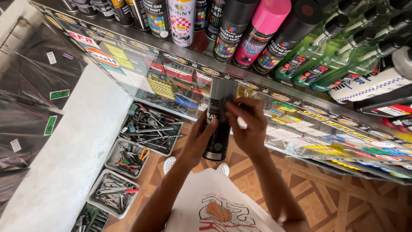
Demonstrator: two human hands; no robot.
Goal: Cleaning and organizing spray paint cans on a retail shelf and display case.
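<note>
The person holds a black spray can (219, 129) upright in front of the chest, over the patterned floor (343, 193) and just before the glass counter (141, 73). The left hand (198, 139) wraps the can's lower body from the side, its grip closed round the cylinder with the thumb across the front. The right hand (248, 126) comes in from the other side at the can's upper part, fingertips (229, 107) pinched at the shoulder just under the dark cap (222, 88); whether they clasp the can or only touch its label is hard to tell, since the hand hides that spot.

Directly behind the can stands the counter, whose glass front is edged with a strip of stickers (180, 60) and shows boxes and small parts inside. On top of the counter runs a row of spray cans (189, 17), among them one with a pink cap (268, 19) just above the held can, and further right a group of green trigger bottles (339, 56).

Low on the left, three grey trays of hand tools (150, 129) sit on the floor beside a pale ledge (73, 159), near the person's left arm but apart from it. The white shoes (169, 163) show below the can, and a white printed shirt (214, 206) fills the bottom edge.
</note>
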